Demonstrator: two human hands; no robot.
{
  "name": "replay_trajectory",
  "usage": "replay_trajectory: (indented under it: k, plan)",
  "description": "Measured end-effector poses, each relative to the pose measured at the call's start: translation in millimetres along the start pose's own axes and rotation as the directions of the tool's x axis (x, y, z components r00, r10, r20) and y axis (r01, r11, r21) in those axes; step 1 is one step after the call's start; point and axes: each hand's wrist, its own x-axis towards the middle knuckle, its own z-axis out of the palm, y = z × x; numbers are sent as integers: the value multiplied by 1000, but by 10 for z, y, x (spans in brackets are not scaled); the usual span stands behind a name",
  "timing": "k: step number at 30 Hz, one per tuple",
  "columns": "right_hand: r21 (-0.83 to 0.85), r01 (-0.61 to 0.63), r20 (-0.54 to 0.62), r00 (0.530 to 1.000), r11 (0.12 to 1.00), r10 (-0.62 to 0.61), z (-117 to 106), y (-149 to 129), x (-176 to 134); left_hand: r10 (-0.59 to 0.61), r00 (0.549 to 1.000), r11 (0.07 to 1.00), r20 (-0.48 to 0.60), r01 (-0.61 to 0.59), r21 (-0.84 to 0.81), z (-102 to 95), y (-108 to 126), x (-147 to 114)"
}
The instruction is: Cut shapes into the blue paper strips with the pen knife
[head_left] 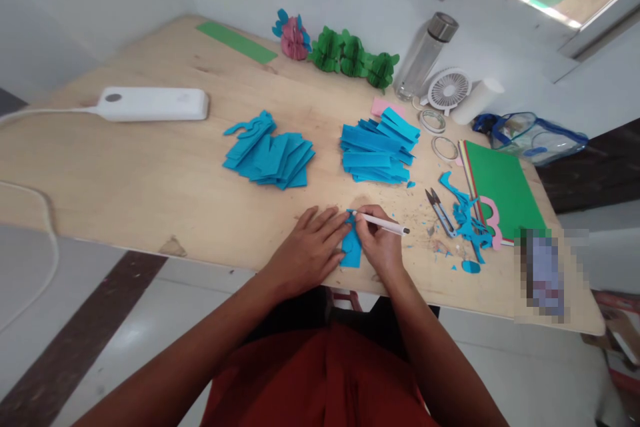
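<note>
A small piece of blue paper (pixel 353 255) lies near the table's front edge, with a faint curved outline on it. My left hand (pixel 313 243) rests flat with fingers stretched out, its fingertips on the paper's left side. In my right hand (pixel 383 247) is a white pen (pixel 380 221), its tip at the paper's upper end. Beyond my hands lie two heaps: a pile of cut blue paper (pixel 273 157) at left and a stack of blue paper strips (pixel 377 150) at right. Thread snips (pixel 440 212) lie right of my right hand, beside curly blue paper scraps (pixel 467 217).
A white power bank-like device (pixel 153 104) with a cable lies at left. Green paper ornaments (pixel 353 55) and a pink one (pixel 294 39) stand along the wall. A glass bottle (pixel 425 57), small fan (pixel 449 90), tape rolls (pixel 433 121) and green sheets (pixel 505 190) occupy the right.
</note>
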Motion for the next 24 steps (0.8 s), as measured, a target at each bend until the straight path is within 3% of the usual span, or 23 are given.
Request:
replay_trajectory:
  k: [24]
  plan:
    - [3, 0, -40, 999, 1000, 0, -59, 28, -174, 22, 1000, 1000, -19, -22, -3, 36, -8, -6]
